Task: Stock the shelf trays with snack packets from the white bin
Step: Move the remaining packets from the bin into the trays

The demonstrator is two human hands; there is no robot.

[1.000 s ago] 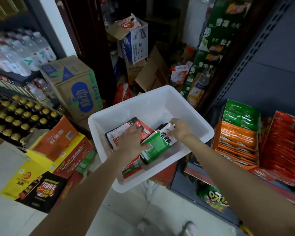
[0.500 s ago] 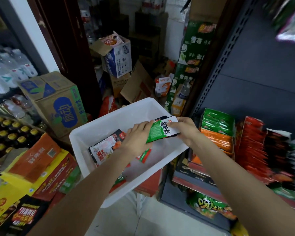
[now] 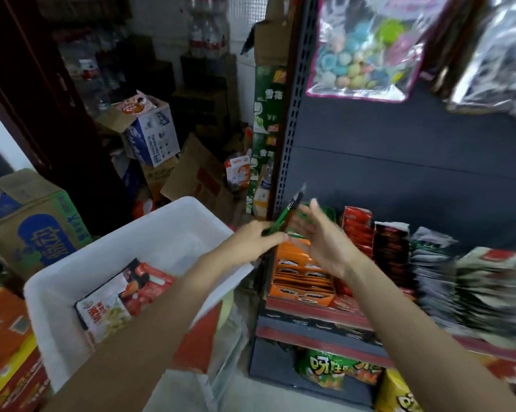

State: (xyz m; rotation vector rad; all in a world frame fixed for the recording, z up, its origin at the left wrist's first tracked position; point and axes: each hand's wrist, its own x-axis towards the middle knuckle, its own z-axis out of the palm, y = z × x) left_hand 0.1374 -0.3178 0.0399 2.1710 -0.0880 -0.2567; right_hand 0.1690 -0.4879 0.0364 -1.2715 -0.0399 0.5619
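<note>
**A:** Item one — the green packet (image 3: pixel 283 217)?

**B:** Centre of the frame, seen edge-on and tilted, its top end toward the grey shelf upright (image 3: pixel 291 120). The left hand (image 3: pixel 255 236) pinches its lower end. It sits above the orange packets (image 3: pixel 301 272) in the shelf tray (image 3: pixel 307 312).

**A:** Right hand (image 3: pixel 322 236)?

**B:** Released — fingers straight and spread, palm facing the packet, just beside it. Motion blur hides whether the fingertips touch it.

**A:** White bin (image 3: pixel 173 215)?

**B:** Lower left of the frame, just beside the shelf. Inside, a white-and-red packet (image 3: pixel 108 307) lies flat next to a red packet (image 3: pixel 149 285).

**A:** Remaining stock on the shelf?

**B:** Right of the orange row, red packets (image 3: pixel 358 227), then dark packets (image 3: pixel 392 251), then blurred grey ones toward the right edge. Below, green snack bags (image 3: pixel 331 368). Upper right, a clear bag of pastel sweets (image 3: pixel 364 46) hangs.
</note>
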